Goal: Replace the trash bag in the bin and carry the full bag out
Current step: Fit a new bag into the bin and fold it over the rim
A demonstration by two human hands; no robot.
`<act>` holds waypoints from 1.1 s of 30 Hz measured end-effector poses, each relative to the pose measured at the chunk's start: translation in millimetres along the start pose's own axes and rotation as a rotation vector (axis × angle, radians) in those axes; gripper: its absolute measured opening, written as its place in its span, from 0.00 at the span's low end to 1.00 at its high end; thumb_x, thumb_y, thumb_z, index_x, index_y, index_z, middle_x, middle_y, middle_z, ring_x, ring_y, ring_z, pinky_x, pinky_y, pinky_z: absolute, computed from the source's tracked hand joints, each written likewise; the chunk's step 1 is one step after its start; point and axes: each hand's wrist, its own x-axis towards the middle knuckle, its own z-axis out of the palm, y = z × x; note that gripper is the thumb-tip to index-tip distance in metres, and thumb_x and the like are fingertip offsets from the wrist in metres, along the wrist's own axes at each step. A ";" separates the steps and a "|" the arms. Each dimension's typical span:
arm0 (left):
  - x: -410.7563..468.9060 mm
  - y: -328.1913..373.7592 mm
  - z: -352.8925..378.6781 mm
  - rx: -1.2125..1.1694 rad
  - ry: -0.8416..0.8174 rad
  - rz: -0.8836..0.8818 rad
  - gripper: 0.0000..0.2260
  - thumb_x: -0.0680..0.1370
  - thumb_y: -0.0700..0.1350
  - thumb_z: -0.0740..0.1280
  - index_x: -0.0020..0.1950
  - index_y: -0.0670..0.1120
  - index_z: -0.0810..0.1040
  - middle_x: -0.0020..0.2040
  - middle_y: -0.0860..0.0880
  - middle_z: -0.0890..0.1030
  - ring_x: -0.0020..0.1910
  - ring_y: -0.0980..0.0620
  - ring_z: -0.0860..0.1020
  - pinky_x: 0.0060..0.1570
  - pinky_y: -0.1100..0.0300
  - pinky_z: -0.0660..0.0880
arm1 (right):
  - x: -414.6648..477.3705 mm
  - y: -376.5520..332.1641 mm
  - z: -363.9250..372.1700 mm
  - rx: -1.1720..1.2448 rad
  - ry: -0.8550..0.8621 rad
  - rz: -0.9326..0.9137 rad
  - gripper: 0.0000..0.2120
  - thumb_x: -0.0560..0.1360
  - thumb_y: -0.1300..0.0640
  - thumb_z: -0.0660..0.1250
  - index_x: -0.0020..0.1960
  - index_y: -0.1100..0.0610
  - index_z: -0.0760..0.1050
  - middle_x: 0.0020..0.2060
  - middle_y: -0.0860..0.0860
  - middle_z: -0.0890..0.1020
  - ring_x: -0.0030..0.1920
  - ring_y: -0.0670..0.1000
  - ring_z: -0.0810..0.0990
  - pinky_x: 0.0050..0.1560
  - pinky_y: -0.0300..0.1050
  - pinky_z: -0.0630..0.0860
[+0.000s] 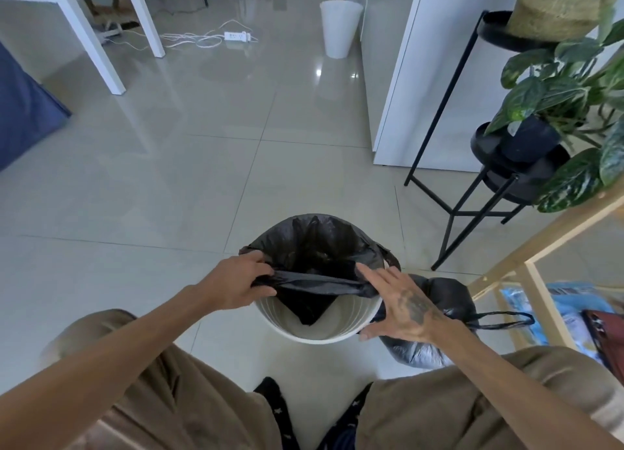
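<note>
A white round bin (317,335) stands on the floor just in front of my knees. A fresh black trash bag (314,247) hangs inside it, its far edge folded over the far rim while the near edge is stretched as a band above the opening. My left hand (236,280) grips the left end of that band. My right hand (401,301) holds the right end with its fingers spread. The full black bag (442,297), tied with its handles trailing to the right, sits on the floor right of the bin, partly hidden by my right wrist.
A wooden shelf frame (540,247) with blue packages stands at the right. A black metal plant stand (472,193) with leafy plants is behind it. A second white bin (337,27) and a power strip with cables (236,37) lie far back. A white table leg (101,61) is at the left.
</note>
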 end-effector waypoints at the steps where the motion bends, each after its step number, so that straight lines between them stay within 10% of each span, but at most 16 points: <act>1: -3.7 -0.4 2.2 -0.001 0.044 0.026 0.21 0.75 0.61 0.58 0.53 0.49 0.82 0.46 0.57 0.70 0.40 0.49 0.77 0.38 0.55 0.75 | -0.2 2.9 3.5 0.002 0.036 -0.005 0.57 0.60 0.23 0.66 0.79 0.51 0.55 0.63 0.46 0.73 0.62 0.50 0.70 0.69 0.50 0.67; 4: -16.8 1.1 11.8 -0.044 0.208 0.079 0.09 0.78 0.49 0.62 0.48 0.47 0.78 0.43 0.54 0.72 0.34 0.48 0.76 0.32 0.52 0.76 | -2.8 5.8 16.7 -0.016 0.205 -0.071 0.39 0.62 0.26 0.67 0.61 0.53 0.75 0.49 0.46 0.78 0.49 0.50 0.74 0.54 0.52 0.76; 13: -60.0 34.8 33.1 -0.226 0.194 -0.153 0.09 0.75 0.50 0.73 0.41 0.49 0.76 0.38 0.55 0.75 0.34 0.54 0.74 0.36 0.56 0.75 | -19.8 -3.4 51.7 -0.136 0.504 -0.164 0.19 0.76 0.38 0.66 0.37 0.52 0.74 0.32 0.45 0.75 0.35 0.50 0.71 0.43 0.44 0.66; 20: -61.3 56.9 31.8 -0.637 0.130 -0.607 0.21 0.78 0.57 0.69 0.38 0.40 0.86 0.20 0.53 0.73 0.21 0.58 0.68 0.27 0.68 0.65 | -31.8 -10.1 62.1 0.010 0.423 -0.038 0.18 0.77 0.39 0.64 0.46 0.51 0.84 0.38 0.43 0.82 0.38 0.48 0.77 0.48 0.46 0.74; 27: -55.6 67.9 34.5 -0.897 0.103 -0.813 0.30 0.78 0.67 0.61 0.34 0.45 0.87 0.49 0.46 0.85 0.52 0.48 0.81 0.56 0.54 0.71 | -23.4 -22.4 62.8 0.027 0.059 0.117 0.17 0.77 0.46 0.63 0.63 0.47 0.80 0.55 0.46 0.81 0.56 0.51 0.77 0.64 0.51 0.69; 33: -56.3 82.4 48.3 -0.953 -0.043 -0.815 0.29 0.78 0.70 0.55 0.59 0.50 0.83 0.60 0.47 0.80 0.57 0.47 0.79 0.61 0.52 0.75 | -10.3 -44.0 73.7 -0.074 -0.230 0.256 0.23 0.77 0.52 0.62 0.72 0.50 0.68 0.71 0.50 0.71 0.68 0.56 0.70 0.71 0.52 0.65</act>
